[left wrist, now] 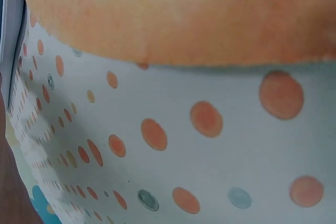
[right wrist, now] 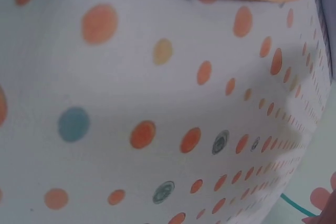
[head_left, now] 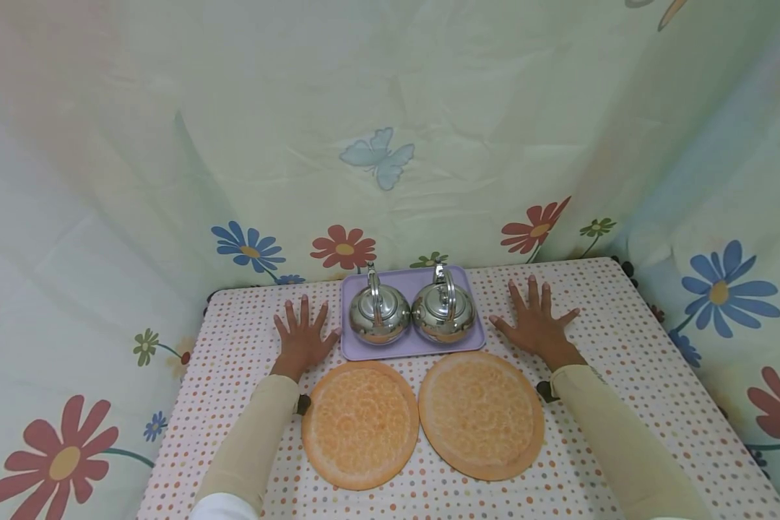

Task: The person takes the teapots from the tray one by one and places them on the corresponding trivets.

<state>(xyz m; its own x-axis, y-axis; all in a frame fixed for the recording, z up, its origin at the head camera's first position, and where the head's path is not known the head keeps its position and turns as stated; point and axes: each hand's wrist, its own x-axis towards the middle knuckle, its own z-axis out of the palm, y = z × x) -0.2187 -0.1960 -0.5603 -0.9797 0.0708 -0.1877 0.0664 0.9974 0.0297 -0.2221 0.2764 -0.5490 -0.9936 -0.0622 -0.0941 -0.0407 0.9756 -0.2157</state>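
The left hand (head_left: 302, 341) and the right hand (head_left: 538, 328) are resting spread on the tabletop (head_left: 604, 318), gripping nothing, so I am judging that no handling is under way. Between them, two steel kettles (head_left: 360, 323) are already standing in the purple tray (head_left: 364, 352), their lids (head_left: 366, 305) hiding the insides; nearer the wrists, two orange round mats (head_left: 360, 425) are lying.

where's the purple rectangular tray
In the head view, the purple tray sits centrally, between the left hand and right hand, under two shiny metal kettles.
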